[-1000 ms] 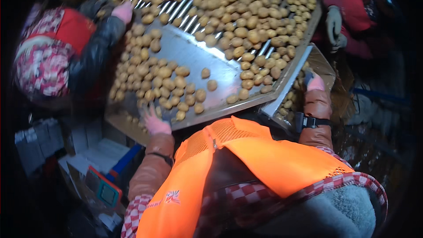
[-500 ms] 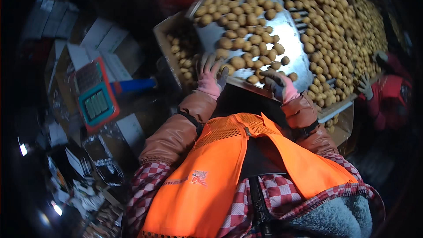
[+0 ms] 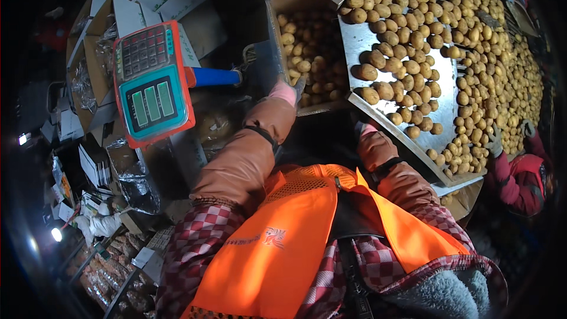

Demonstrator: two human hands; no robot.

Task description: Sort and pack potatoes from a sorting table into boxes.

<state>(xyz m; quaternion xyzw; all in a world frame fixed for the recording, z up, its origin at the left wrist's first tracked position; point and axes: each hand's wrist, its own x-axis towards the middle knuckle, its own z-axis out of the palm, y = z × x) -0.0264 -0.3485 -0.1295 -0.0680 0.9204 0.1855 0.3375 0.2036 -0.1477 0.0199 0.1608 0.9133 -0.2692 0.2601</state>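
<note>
My gloved left hand (image 3: 288, 90) is at the near left corner of an open cardboard box (image 3: 322, 108). Its thumb shows against the box's inner side; the other fingers are mostly hidden, and the hand appears closed on the wall. Potatoes (image 3: 307, 65) fill the lower part of this box. Beside it, my right hand (image 3: 361, 126) is low in shadow under the near edge of a metal sorting table (image 3: 357, 44), close to the box's near right corner. Its fingers are too dark to make out. More potatoes (image 3: 413, 71) lie loose on the table's metal surface.
A scale display (image 3: 153, 91) with an orange-red frame stands on a blue post (image 3: 215, 77) at left. Opened cardboard boxes (image 3: 127, 20) are behind it. A large potato heap (image 3: 502, 71) covers the right side, where a co-worker's gloved hand (image 3: 495, 142) reaches in.
My hands have left the potatoes on the table's near edge; the left is now at the box, the right below the edge. The view has shifted left, showing more of the box and scale.
</note>
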